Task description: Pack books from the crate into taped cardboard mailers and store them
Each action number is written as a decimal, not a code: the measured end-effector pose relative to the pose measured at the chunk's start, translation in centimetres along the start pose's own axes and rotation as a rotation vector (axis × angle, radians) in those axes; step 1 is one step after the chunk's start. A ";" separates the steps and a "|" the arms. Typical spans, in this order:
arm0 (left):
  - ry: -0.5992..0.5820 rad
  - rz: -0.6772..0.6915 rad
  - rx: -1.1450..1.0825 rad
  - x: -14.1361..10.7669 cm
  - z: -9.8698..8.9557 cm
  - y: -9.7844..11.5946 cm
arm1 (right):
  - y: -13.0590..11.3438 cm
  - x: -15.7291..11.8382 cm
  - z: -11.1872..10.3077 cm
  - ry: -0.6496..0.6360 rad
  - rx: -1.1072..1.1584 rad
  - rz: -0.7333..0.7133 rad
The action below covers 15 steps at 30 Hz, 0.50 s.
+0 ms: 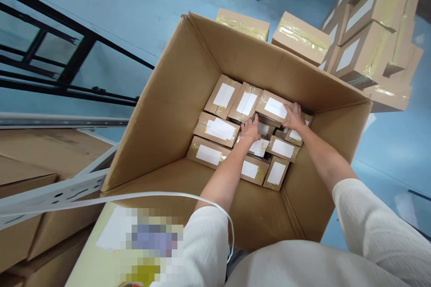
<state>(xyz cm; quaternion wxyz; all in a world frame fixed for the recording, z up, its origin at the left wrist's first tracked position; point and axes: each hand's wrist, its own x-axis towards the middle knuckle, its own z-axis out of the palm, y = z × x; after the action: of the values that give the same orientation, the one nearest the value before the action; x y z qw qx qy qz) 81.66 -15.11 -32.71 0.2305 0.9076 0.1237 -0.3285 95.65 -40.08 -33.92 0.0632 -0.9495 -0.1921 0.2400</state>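
Head view: both bare arms extended down into big cardboard carton [161, 98]. Right hand [295, 117] spread, fingers open on the end of a small taped box [266, 102] in the far row; left hand [251, 130] half-open, fingertips forward beside it.

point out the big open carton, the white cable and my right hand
big carton [175, 71]: head view, on the inside of its left wall
white cable [158, 193]: head view, on the upper stretch of its curve
right hand [295, 116]: head view, on the back of the hand
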 end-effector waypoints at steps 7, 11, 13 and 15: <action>0.015 0.038 0.022 -0.4 0.6 -0.9 | -0.2 0.1 0.5 0.002 -0.003 -0.008; 0.034 0.061 -0.017 -0.5 1.1 -1.1 | 0.0 0.1 1.3 0.015 0.010 -0.017; 0.020 0.049 -0.031 -0.7 1.3 -1.1 | -0.1 0.2 1.7 -0.001 0.010 -0.006; 0.003 0.037 -0.045 -1.0 1.3 -0.9 | -0.3 0.0 1.7 -0.014 -0.004 0.013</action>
<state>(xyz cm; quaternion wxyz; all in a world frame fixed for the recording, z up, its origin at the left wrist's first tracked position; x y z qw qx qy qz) 79.84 -15.03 -33.23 0.2566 0.9048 0.1148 -0.3200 94.70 -39.72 -35.34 0.0584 -0.9491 -0.1870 0.2466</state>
